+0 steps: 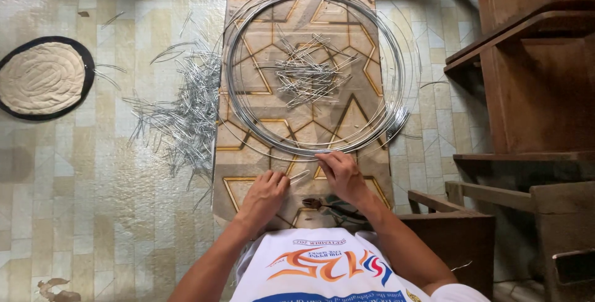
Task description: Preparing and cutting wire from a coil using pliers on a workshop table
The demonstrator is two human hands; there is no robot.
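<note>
Hands low centre of frame: my left hand (pixel 265 188) pinches a short wire piece (pixel 299 176), my right hand (pixel 341 172) grasps the wire coil (pixel 313 70) at its near edge. Risk: springy coil could slip and whip loose, scattering cut pieces (pixel 307 70) off the desk (pixel 248 153).

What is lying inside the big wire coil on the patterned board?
Inside the wire coil lies a heap of short cut wire pieces on the patterned board. Nothing else shows.

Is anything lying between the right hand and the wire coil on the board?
Nothing visible does: the right hand already rests its fingertips on the near edge of the wire coil. The left hand holds a short wire piece beside it.
</note>
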